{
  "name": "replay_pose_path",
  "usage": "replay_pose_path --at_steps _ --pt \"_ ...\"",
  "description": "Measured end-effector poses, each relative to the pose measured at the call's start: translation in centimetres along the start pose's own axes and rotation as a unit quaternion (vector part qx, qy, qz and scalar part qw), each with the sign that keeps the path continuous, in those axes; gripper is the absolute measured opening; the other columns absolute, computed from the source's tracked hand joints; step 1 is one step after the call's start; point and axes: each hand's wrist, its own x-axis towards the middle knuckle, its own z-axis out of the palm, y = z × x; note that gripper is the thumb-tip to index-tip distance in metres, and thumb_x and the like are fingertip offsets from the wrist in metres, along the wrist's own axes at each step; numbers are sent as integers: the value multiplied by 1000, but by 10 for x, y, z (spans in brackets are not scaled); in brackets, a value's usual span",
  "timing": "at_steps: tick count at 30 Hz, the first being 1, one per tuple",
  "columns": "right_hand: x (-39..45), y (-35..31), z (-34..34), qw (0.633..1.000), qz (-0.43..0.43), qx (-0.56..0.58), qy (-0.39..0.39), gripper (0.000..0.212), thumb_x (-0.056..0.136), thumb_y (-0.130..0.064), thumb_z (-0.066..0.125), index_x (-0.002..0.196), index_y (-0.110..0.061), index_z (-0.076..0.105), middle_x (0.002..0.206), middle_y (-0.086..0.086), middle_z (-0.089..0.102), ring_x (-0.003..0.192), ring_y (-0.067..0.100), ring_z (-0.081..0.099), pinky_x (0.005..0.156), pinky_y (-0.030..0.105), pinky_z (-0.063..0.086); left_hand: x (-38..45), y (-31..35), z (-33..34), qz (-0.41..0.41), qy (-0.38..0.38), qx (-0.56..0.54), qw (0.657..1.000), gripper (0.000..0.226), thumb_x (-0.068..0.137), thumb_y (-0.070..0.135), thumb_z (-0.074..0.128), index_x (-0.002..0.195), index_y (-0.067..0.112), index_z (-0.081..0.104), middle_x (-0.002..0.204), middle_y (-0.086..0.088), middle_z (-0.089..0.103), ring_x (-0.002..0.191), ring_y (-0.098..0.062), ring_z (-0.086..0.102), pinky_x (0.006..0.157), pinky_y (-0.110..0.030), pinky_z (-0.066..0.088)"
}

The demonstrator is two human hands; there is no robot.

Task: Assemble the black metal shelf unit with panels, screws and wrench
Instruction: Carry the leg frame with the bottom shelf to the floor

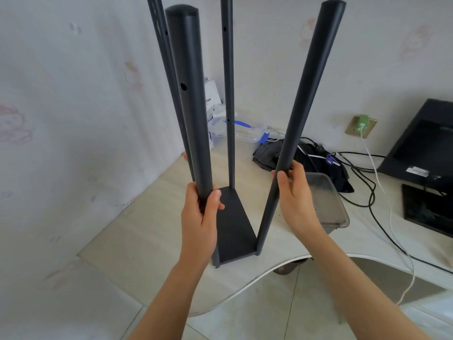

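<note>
Shelf frame (235,229) stands on desk (137,231) near front edge: four black posts rise from bottom panel. Risk: frame tips or slides off edge if pushed unevenly; posts splay, joints possibly loose. Left hand (199,217) wraps near-left post (190,99). Right hand (293,192) curls round near-right post (306,99).

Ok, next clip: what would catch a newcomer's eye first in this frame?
Four tall black poles rise from a black base panel on the table, filling the middle of the view. The left hand grips the near-left pole and the right hand grips the near-right pole. A clear plastic tray sits behind the right hand, with cables and a dark monitor at far right.
</note>
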Motion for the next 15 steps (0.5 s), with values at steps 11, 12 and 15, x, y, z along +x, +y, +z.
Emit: replay_pose_path --at_steps 11,12,15 --pt "5 -9 -3 1000 -4 9 -18 26 105 -22 39 131 -23 43 98 2 62 92 18 59 79 29 52 15 3 5 13 15 48 999 10 106 31 47 98 26 50 72 1 54 64 -5 54 65 -14 48" --pt "5 -11 -3 1000 -6 10 -22 26 105 -22 38 131 -23 43 97 -1 62 92 15 59 79 27 51 16 6 4 18 17 51 998 11 106 31 46 96 26 50 72 0 54 63 -6 53 64 -14 47" --pt "3 -19 -5 999 -18 16 -29 26 105 -22 38 130 -26 43 92 -8 61 85 5 58 74 18 51 20 15 0 32 25 53 998 16 103 42 48 94 28 49 71 0 55 60 -7 53 61 -14 47"
